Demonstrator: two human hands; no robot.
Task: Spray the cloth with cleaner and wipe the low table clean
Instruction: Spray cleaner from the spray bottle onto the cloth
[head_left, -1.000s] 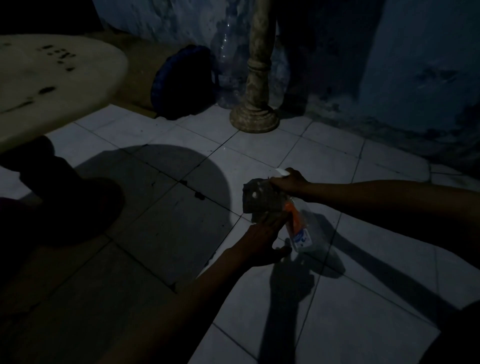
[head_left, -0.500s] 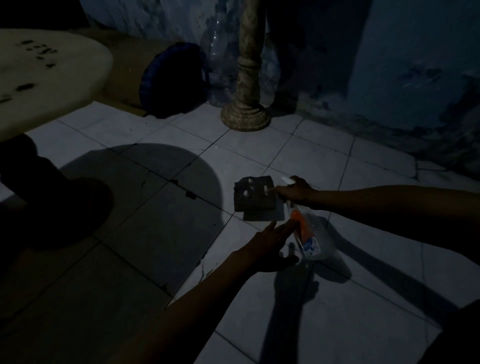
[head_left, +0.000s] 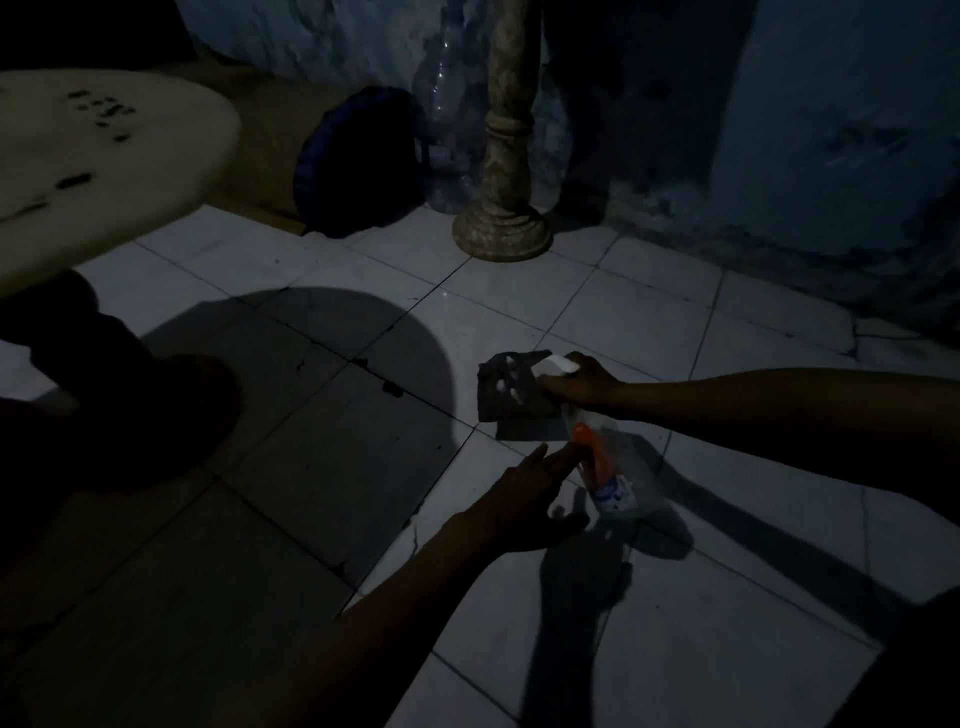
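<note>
A dark folded cloth (head_left: 506, 387) with pale spots lies flat on the tiled floor. My right hand (head_left: 584, 384) grips the white head of a clear spray bottle (head_left: 618, 475) with an orange tube, its nozzle right over the cloth's right edge. My left hand (head_left: 524, 501) hovers just below the cloth with fingers spread, fingertips beside the bottle and holding nothing. The low round table (head_left: 98, 171), pale with dark smudges on top, stands at the upper left.
A turned stone pedestal (head_left: 504, 208) stands at the back, with a large clear water jug (head_left: 449, 119) and a dark blue bag (head_left: 358, 161) beside it. A blue wall runs behind. Deep shadow covers the lower left floor.
My left hand has let go of the cloth, which now lies flat on the floor, and has drawn back. My right hand keeps the spray bottle at the cloth.
</note>
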